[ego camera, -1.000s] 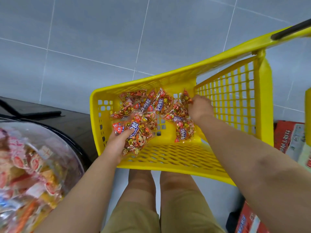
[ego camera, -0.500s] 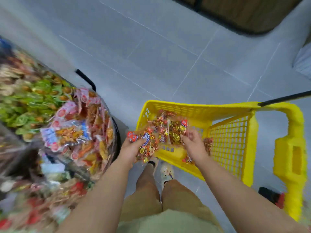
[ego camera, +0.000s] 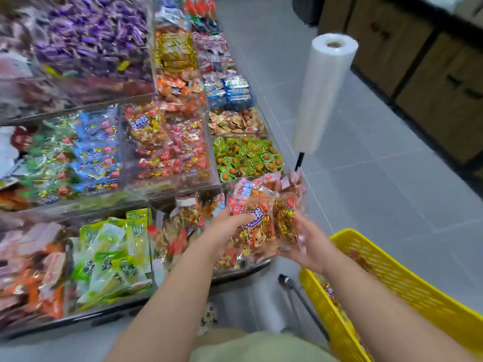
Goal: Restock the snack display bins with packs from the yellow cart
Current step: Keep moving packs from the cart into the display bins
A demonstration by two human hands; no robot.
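Both hands hold one bundle of red-and-gold snack packs (ego camera: 264, 226) above the front right corner of the display. My left hand (ego camera: 224, 228) grips the bundle's left side. My right hand (ego camera: 308, 244) cups it from the right and below. The yellow cart (ego camera: 386, 291) stands at the lower right, and a few more packs show dimly through its mesh. A clear bin (ego camera: 170, 142) in the middle tier holds packs with the same red-and-gold print.
The tiered display holds several clear bins: purple candies (ego camera: 88, 40) at the back, green cups (ego camera: 245, 155), green packs (ego camera: 115, 252) in front. A roll of plastic bags (ego camera: 324, 92) stands on a pole by the display's right edge. Brown cabinets (ego camera: 418, 64) line the far right.
Both hands lifted the bundle of packs out of the cart and carried it left over the display. The view swung from the cart to the bins.
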